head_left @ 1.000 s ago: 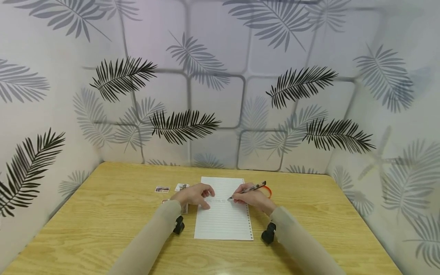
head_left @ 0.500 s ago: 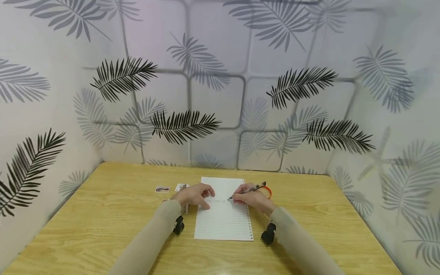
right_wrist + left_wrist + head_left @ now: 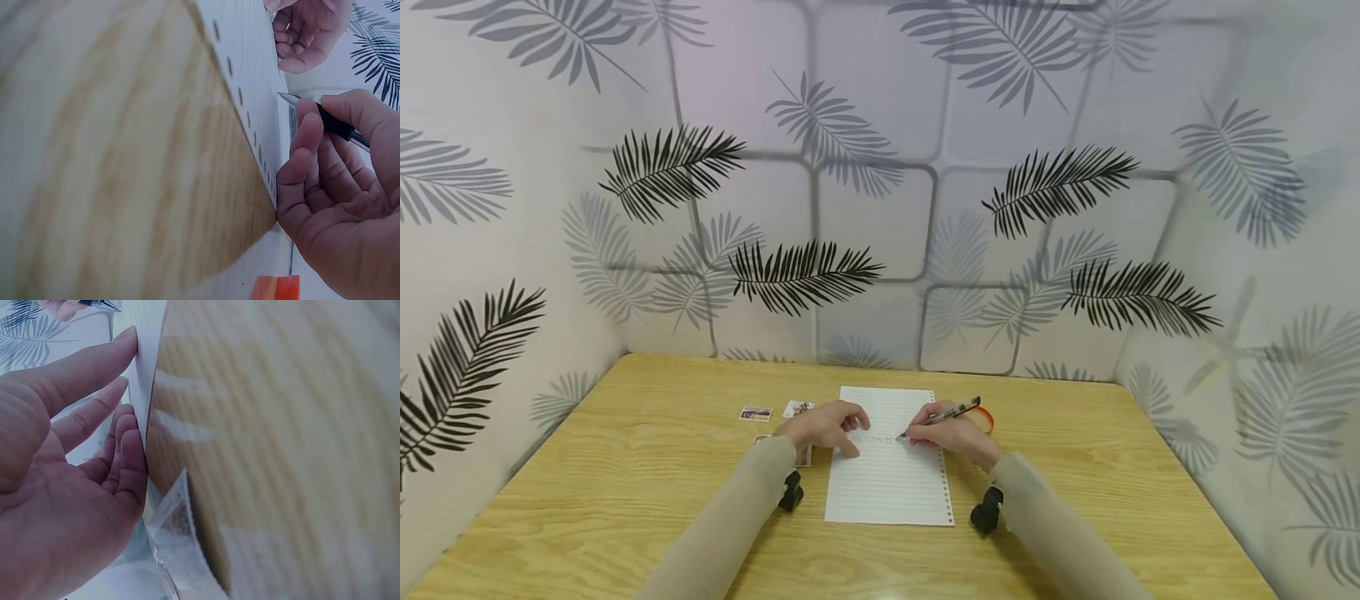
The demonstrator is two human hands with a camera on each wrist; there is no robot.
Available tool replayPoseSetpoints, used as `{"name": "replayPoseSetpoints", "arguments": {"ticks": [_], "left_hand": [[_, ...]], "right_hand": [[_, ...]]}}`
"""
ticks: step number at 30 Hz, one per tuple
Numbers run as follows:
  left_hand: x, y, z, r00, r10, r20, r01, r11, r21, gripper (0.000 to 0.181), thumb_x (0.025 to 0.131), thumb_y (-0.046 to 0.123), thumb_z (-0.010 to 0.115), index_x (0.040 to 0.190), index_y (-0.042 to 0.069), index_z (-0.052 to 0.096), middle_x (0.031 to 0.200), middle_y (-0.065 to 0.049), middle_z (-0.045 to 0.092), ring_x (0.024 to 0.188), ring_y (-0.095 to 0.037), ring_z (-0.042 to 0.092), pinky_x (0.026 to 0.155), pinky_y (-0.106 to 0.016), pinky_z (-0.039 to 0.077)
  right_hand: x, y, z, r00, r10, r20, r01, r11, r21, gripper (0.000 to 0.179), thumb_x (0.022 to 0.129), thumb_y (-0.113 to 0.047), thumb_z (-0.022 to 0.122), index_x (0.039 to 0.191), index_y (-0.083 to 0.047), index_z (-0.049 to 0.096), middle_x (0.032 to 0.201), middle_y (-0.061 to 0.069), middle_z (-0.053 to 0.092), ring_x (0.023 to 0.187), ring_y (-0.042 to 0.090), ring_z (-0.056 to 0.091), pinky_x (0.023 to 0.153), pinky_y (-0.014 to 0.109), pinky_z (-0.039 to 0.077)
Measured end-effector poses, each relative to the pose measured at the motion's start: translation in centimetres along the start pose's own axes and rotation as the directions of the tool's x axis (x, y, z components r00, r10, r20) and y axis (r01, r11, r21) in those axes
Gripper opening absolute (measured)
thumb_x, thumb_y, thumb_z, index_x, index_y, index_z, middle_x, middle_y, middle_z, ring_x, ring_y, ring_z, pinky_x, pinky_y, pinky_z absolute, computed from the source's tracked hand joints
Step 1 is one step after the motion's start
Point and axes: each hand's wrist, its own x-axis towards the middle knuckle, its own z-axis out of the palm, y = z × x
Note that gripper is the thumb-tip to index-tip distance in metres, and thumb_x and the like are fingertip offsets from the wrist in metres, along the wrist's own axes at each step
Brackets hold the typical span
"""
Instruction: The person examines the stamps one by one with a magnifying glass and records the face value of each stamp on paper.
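Note:
A sheet of lined white paper [image 3: 887,492] with punched holes down its right edge lies on the wooden table. Small handwriting runs across its upper half. My right hand [image 3: 951,433] pinches a dark-gripped pen [image 3: 958,408] between thumb and fingers, its silver point [image 3: 287,98] right at the paper, at the end of the written line. The side of that hand rests along the holed edge. On the sheet's left edge rests my left hand [image 3: 826,423], holding nothing, its fingers [image 3: 94,369] spread and loosely bent.
Left of the sheet lie several small picture cards, one a landscape-like picture card [image 3: 756,413], another a white card [image 3: 797,407] behind the left hand. An orange ring-shaped object [image 3: 987,418] is partly hidden behind the right hand. A leaf-patterned backdrop [image 3: 865,317] stands along the table's far edge.
Both hands stay in the same places on the sheet. The pen shifts only very slightly, its point staying by the end of the written line.

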Motion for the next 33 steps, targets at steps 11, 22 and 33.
{"name": "replayPoseSetpoints", "arguments": {"ticks": [11, 22, 33], "left_hand": [[-0.09, 0.31, -0.12, 1.000, -0.006, -0.002, 0.006, 1.000, 0.017, 0.036, 0.081, 0.006, 0.079, 0.113, 0.012, 0.063, 0.108, -0.004, 0.055, 0.100, -0.019, 0.049, 0.094, -0.040, 0.043], [-0.03, 0.21, -0.02, 1.000, -0.004, -0.005, 0.004, 1.000, 0.024, 0.036, 0.081, 0.006, 0.079, 0.112, 0.012, 0.064, 0.106, -0.004, 0.055, 0.097, -0.018, 0.048, 0.091, -0.038, 0.043], [-0.11, 0.29, 0.06, 1.000, -0.010, 0.001, 0.010, 1.000, 0.029, 0.035, 0.081, 0.005, 0.079, 0.112, 0.012, 0.063, 0.106, -0.004, 0.055, 0.097, -0.018, 0.048, 0.091, -0.038, 0.043]], "right_hand": [[0.01, -0.40, 0.03, 0.999, 0.015, -0.041, -0.015, 1.000, 0.001, 0.012, 0.089, -0.012, 0.070, 0.087, -0.001, 0.066, 0.073, -0.001, 0.068, 0.064, 0.008, 0.056, 0.060, 0.022, 0.046], [0.08, -0.07, 0.06, 1.000, 0.009, -0.019, -0.009, 1.000, 0.019, 0.012, 0.087, -0.011, 0.072, 0.086, -0.001, 0.066, 0.073, -0.003, 0.069, 0.063, 0.008, 0.056, 0.060, 0.023, 0.046], [-0.05, -0.08, 0.06, 1.000, 0.013, -0.018, -0.013, 1.000, 0.021, 0.013, 0.088, -0.012, 0.071, 0.086, 0.000, 0.066, 0.073, 0.000, 0.070, 0.064, 0.009, 0.060, 0.062, 0.023, 0.050]]}}
